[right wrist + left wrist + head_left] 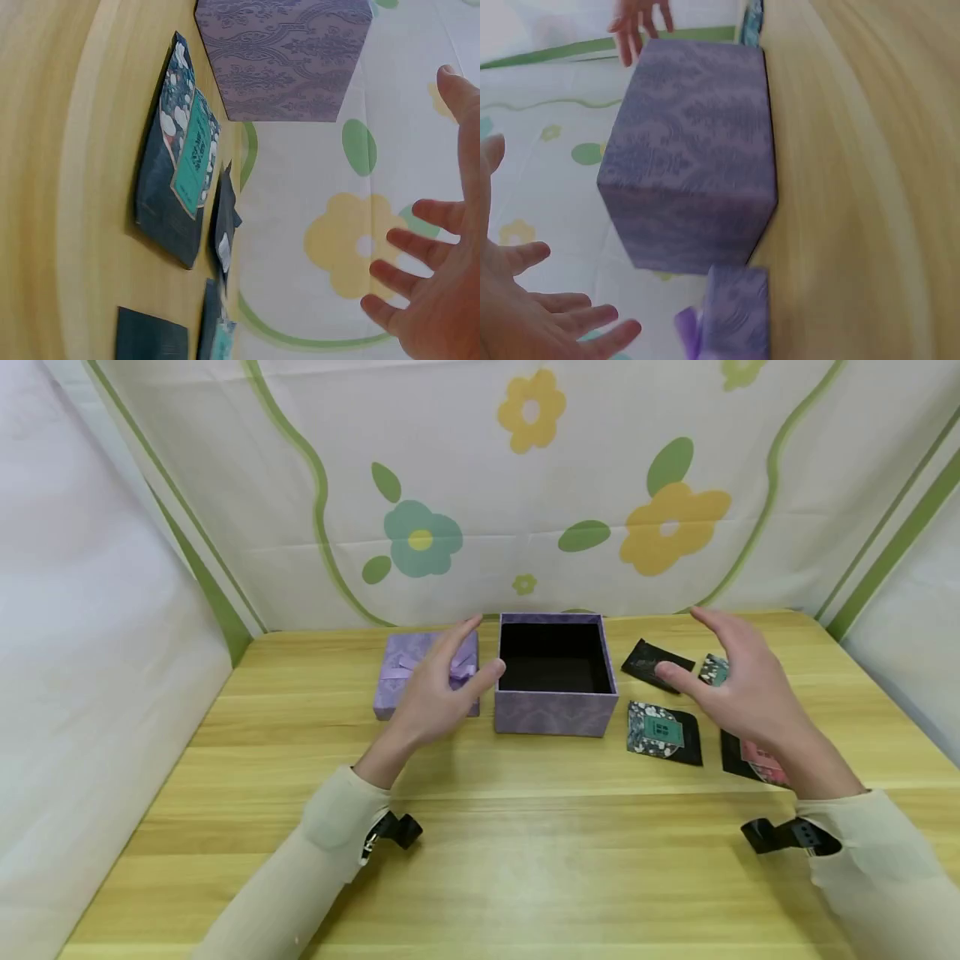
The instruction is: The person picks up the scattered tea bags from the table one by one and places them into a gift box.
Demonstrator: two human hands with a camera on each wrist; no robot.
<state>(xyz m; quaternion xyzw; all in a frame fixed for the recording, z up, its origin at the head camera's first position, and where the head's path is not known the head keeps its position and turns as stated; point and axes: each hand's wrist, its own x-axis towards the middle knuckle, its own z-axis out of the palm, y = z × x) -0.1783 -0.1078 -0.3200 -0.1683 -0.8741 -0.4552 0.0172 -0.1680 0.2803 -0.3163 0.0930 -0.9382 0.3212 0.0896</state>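
A purple patterned box (556,713) stands on the table with its top off, showing a black inside. To its left lies the purple lid (387,692) with a ribbon bow. My left hand (442,689) hovers over the lid, fingers spread and holding nothing; it hides part of the lid. On the right, my right hand (742,685) is held above several small black packets, also spread and holding nothing. One flowered packet with a green label (663,732) lies beside the box. A plain dark packet (651,662) is behind it, and a packet with a pink label (756,762) is partly covered by my right forearm.
Another flowered packet (713,669) lies near the table's back right, partly hidden by my right hand. The wooden table (525,860) meets a white cloth backdrop (480,468) with printed flowers just behind the box. White cloth (97,635) also hangs along the left side.
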